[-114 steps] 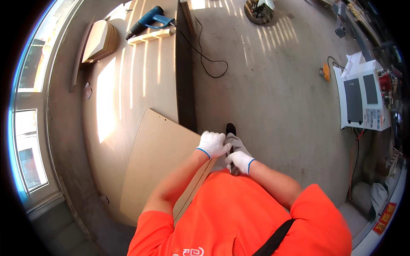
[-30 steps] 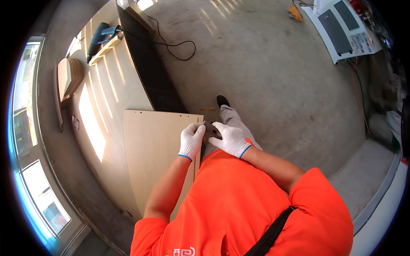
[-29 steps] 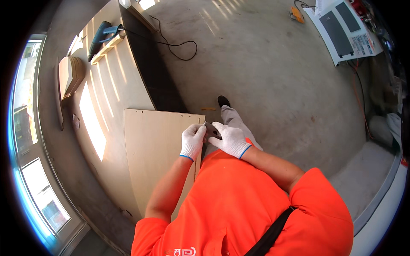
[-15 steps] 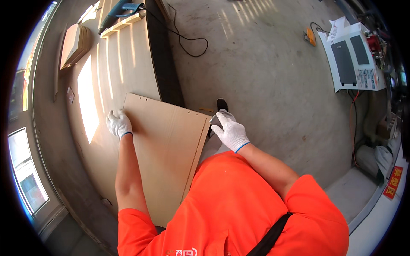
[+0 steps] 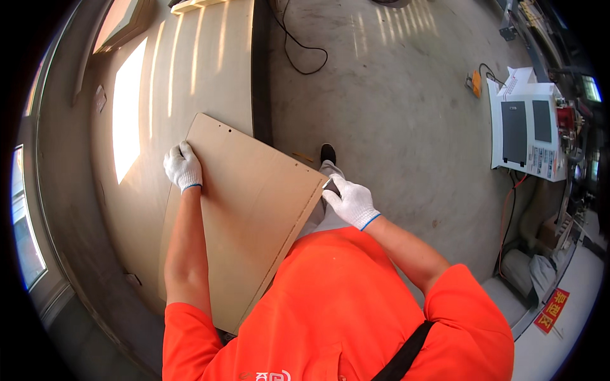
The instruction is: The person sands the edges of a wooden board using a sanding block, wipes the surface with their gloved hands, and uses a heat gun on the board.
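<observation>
Floor: grey, striped w/ sunlight at the far end; black cable looped on it nr the tabletop's side.

Tabletop: pale, dark side panel, L of the person; bright sun patch on its L half.

Panel: x1, lt brown, flat on tabletop, set askew; R corner juts past the tabletop edge, to just beside the R hand. Angle to tabletop abt same as 1 sec ago; the camera's tilt differs.

White cabinet: x1, dk grey doors, on far R, well apart from the panel.

Hands: x2, white knit gloves, blue cuffs. L hand: fingers bent at the panel's L edge; how far they wrap under is hidden, so grip can't be told. R hand: closed round the dark tool, at the R corner. Chg: 1 sec ago both hands met on the tool; now L is across at the opp. edge, R has the tool alone. Reads as work split: one hand for panel, one for tool.

Dark tool: x1, small, pale tip, mostly covered by glove; at the panel corner, contact unclear.

Holes: several, small, dk, along the panel's far edge.
</observation>
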`<state>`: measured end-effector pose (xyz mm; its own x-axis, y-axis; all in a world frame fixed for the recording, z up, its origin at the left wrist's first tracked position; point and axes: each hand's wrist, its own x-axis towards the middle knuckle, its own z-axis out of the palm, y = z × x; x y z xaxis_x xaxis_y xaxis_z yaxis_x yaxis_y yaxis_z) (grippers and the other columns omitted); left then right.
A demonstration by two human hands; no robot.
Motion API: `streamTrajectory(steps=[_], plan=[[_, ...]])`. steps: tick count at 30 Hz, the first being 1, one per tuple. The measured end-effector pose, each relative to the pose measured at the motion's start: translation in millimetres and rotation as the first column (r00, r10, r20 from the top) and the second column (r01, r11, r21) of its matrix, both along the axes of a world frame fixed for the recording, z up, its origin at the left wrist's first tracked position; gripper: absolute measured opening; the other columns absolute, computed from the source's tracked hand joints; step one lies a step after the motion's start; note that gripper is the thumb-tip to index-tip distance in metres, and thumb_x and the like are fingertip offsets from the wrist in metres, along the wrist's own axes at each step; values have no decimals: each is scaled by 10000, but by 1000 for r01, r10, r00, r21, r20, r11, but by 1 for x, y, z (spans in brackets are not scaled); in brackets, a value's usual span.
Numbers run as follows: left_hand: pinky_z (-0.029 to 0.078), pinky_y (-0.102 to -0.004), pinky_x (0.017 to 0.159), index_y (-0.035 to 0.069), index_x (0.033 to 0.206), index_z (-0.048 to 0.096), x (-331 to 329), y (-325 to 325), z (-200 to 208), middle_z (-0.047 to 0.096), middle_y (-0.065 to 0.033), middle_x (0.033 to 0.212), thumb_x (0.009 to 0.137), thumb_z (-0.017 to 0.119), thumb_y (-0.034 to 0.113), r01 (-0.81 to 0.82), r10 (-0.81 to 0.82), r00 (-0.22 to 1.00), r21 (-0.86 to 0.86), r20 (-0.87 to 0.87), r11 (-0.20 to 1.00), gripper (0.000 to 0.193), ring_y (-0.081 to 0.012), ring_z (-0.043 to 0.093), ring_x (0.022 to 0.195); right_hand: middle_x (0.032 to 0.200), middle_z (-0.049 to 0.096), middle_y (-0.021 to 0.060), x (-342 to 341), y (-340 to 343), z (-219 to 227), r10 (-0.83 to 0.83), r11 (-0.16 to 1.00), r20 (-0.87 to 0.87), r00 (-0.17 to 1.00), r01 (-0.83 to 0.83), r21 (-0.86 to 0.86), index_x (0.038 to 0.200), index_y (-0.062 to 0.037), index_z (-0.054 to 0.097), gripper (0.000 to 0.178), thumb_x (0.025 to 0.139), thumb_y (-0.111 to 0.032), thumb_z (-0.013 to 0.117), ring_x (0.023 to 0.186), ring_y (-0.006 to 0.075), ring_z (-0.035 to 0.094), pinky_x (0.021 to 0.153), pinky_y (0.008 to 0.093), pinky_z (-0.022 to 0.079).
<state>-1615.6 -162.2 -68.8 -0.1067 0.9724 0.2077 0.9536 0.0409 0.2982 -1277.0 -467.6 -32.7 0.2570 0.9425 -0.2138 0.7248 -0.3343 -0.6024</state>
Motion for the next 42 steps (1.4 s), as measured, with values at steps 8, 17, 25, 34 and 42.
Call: streamTrajectory(steps=[8, 17, 25, 34, 42], plan=[[515, -497, 914, 55, 956, 747, 2, -2, 4, 708, -183, 999, 1012, 616, 377, -10, 10, 1000, 9, -30, 1000, 352, -382, 651, 1017, 908, 745, 207, 47, 29, 9, 430, 902, 43, 902, -429, -40, 1268, -51, 659, 494, 946, -426, 663, 735, 375, 720, 656, 475, 574], [520, -498, 892, 67, 926, 739, 9, -6, 7, 709, -165, 983, 1003, 633, 336, -5, 8, 999, 71, -33, 997, 299, -376, 651, 990, 852, 725, 164, 65, 98, 30, 771, 632, 72, 633, -744, -220, 1227, -64, 637, 456, 969, -440, 627, 769, 344, 723, 676, 468, 569], [524, -485, 888, 80, 912, 747, 10, -7, 12, 716, -142, 988, 989, 653, 302, 7, -5, 1000, 68, -31, 998, 254, -359, 648, 988, 814, 717, 156, 54, 130, 34, 796, 600, 59, 602, -774, -201, 1206, -65, 645, 421, 971, -413, 611, 743, 340, 719, 656, 468, 563], [525, -484, 876, 81, 909, 757, 15, -8, 14, 720, -146, 973, 979, 670, 293, -24, 23, 1000, 81, 14, 996, 240, -362, 654, 972, 790, 714, 167, 30, 172, 32, 799, 601, 93, 594, -780, -177, 1130, -52, 649, 403, 962, -417, 616, 725, 363, 716, 649, 477, 568], [508, -482, 833, 94, 849, 730, 18, -8, 16, 702, -122, 903, 942, 708, 257, -16, 14, 1000, 150, 14, 989, 189, -351, 649, 918, 811, 727, 191, 4, 220, 32, 821, 568, 71, 567, -798, -199, 1087, -47, 640, 389, 975, -417, 592, 777, 379, 727, 685, 499, 571]])
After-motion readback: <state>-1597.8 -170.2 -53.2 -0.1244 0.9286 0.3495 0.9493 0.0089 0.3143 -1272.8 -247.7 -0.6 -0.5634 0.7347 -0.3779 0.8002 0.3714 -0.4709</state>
